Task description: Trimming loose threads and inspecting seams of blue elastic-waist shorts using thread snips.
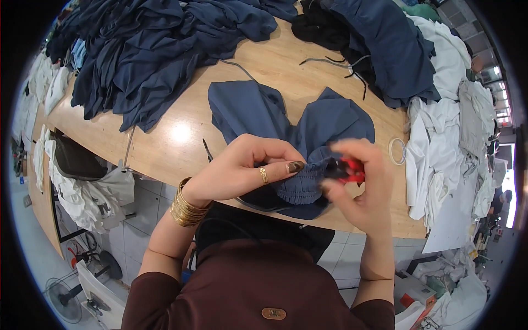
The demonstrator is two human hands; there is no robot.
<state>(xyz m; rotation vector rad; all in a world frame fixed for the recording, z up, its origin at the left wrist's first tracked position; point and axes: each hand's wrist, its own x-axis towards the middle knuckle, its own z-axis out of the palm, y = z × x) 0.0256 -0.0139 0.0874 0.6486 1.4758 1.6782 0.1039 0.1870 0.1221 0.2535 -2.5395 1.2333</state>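
Observation:
A pair of dark blue shorts [247, 107] lies on the table in front of me, its two legs spread away from me and its gathered elastic waistband [300, 188] toward me. My left hand [234, 168] pinches the waistband's upper edge between thumb and fingers. Small red-and-black thread snips [352, 170] are gripped in my right hand [371, 187], their dark end against or very close to the waistband's right side. Motion blurs the right fingers and the snips, and I cannot tell whether the blades touch a thread.
Heaped dark blue garments [143, 55] cover the table's far left. More dark blue cloth [385, 49] with dangling cords lies at the far right, beside white garments [434, 148]. A tape roll [397, 150] rests near the wooden table's [170, 157] right edge. Below left stands a fan [66, 297].

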